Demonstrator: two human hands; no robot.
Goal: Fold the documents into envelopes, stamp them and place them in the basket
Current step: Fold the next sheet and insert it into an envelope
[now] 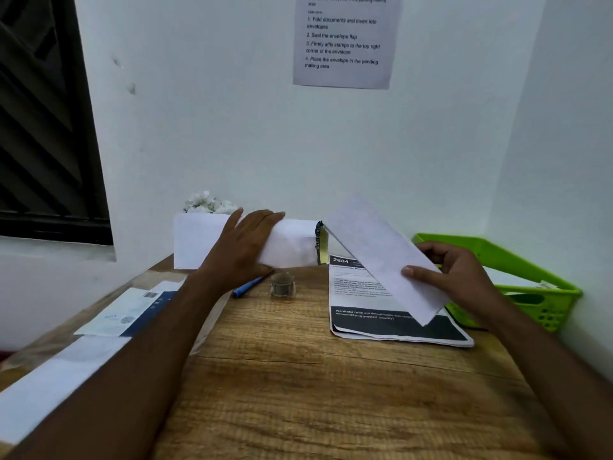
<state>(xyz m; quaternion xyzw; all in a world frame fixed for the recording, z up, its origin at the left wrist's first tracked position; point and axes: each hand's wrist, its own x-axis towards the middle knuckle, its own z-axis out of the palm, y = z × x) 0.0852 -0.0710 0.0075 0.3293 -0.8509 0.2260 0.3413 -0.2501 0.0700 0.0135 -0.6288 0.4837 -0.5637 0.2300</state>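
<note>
My left hand [246,242] grips a white envelope [195,240] held up above the far side of the wooden table [298,376]; a folded printed document [321,242] shows at its right-hand opening. My right hand [454,277] pinches the envelope's long flap [381,257], thumb on top, lifted open and slanting down to the right. A stack of printed documents [381,323] lies flat beneath the flap. The green plastic basket [530,287] stands at the far right beside the wall.
A blue pen [247,287] and a small round stamp [282,285] lie under the envelope. More papers and envelopes [126,313] cover the table's left edge. White flowers [209,202] sit behind the envelope. An instruction sheet [345,41] hangs on the wall.
</note>
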